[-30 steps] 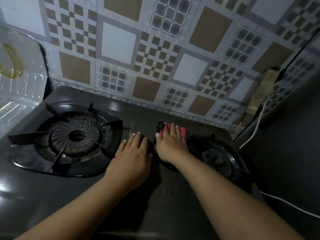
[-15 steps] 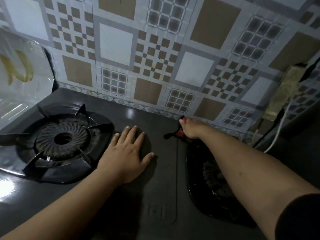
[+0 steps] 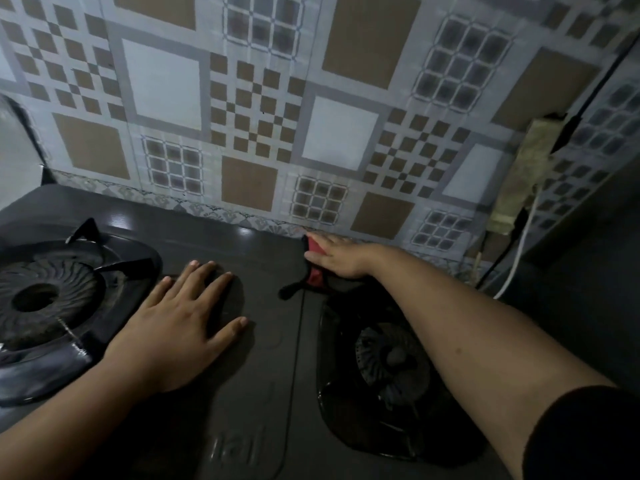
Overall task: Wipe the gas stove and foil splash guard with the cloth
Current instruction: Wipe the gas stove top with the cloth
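The dark gas stove (image 3: 263, 368) fills the lower view, with a left burner (image 3: 45, 299) and a right burner (image 3: 391, 362). My right hand (image 3: 341, 256) presses a red and black cloth (image 3: 313, 277) flat on the stove's back edge, right where it meets the patterned foil splash guard (image 3: 311, 109). A black strap of the cloth trails toward the stove's middle. My left hand (image 3: 173, 323) lies flat with fingers spread on the stove top between the burners, holding nothing.
A shiny foil side panel (image 3: 14, 157) stands at the far left. At the right, a worn power strip (image 3: 523, 174) hangs on the wall with a white cable (image 3: 516, 261) running down beside the stove. A dark surface lies to the right.
My right hand has pushed the cloth away from the stove's middle to its back edge by the splash guard. My left hand stayed flat on the stove top. The view moved closer.
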